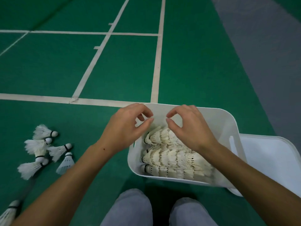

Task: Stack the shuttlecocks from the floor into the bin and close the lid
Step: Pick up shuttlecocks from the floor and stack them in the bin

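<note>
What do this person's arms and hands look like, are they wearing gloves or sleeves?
No gloves and no sleeves in view: both forearms are bare up to the frame edge. The left hand and right hand are bare too, with short nails and no rings, watch or bands showing. The left forearm has a small dark mole near the wrist. Below, the knees wear light grey trousers.

bin (pixel 228 123) mouth open; lid (pixel 268 160) lies beside.

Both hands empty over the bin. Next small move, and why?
Probably left hand reaches to the loose shuttlecocks on the floor at left: neither it nor the right hand holds anything, the bin already holds stacked rows, and the lid lies beside it.
</note>
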Demonstrator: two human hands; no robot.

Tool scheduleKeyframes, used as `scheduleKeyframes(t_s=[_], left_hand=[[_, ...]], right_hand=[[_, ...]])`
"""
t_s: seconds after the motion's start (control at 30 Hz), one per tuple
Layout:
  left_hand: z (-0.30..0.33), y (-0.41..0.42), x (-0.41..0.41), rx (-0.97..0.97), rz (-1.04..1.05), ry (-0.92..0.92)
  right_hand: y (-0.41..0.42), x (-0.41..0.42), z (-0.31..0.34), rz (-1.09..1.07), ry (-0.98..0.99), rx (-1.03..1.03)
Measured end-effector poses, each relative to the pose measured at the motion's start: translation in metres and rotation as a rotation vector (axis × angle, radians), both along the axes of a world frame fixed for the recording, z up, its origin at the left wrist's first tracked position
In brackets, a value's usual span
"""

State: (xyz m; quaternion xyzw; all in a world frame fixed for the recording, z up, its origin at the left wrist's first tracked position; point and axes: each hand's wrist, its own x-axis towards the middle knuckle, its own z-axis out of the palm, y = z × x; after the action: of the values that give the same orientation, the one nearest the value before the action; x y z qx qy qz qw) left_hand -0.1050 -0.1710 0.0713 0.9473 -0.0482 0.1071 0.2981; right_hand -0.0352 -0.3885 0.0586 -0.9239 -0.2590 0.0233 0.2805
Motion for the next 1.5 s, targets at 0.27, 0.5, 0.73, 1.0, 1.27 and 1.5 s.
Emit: scheduleKeyframes(t_s=[0.27, 0.5, 0.73, 1.0, 1.27, 1.5], left_hand=[[-0.034, 0.117, -0.093, 0.422, 0.347, 0.147], [-0.1, 0.188, -0.181, 0.21, 0.757, 0.435], [-0.137, 0.224, -0.271, 0.295, 1.091, 0.528], [-0.162, 0.224, -0.307, -0.025, 1.333, 0.638], [-0.151, 0.238, -0.245, -0.355, 1.291, 0.479], [-0.157, 0.254, -0.22, -0.64, 1.485, 0.269]], right_hand=[[0.125, -0.012, 0.006, 0.46, -0.263, -0.095], [0.23, -0.026, -0.019, 0.766, -0.078, -0.274], [0.308, -0.071, -0.063, 0.974, 0.239, -0.408], [0.35, -0.112, -0.101, 1.034, 0.228, -0.523], [0.362, -0.102, -0.1, 0.98, 0.123, -0.399], [0.35, -0.094, -0.092, 0.826, 0.045, -0.282]])
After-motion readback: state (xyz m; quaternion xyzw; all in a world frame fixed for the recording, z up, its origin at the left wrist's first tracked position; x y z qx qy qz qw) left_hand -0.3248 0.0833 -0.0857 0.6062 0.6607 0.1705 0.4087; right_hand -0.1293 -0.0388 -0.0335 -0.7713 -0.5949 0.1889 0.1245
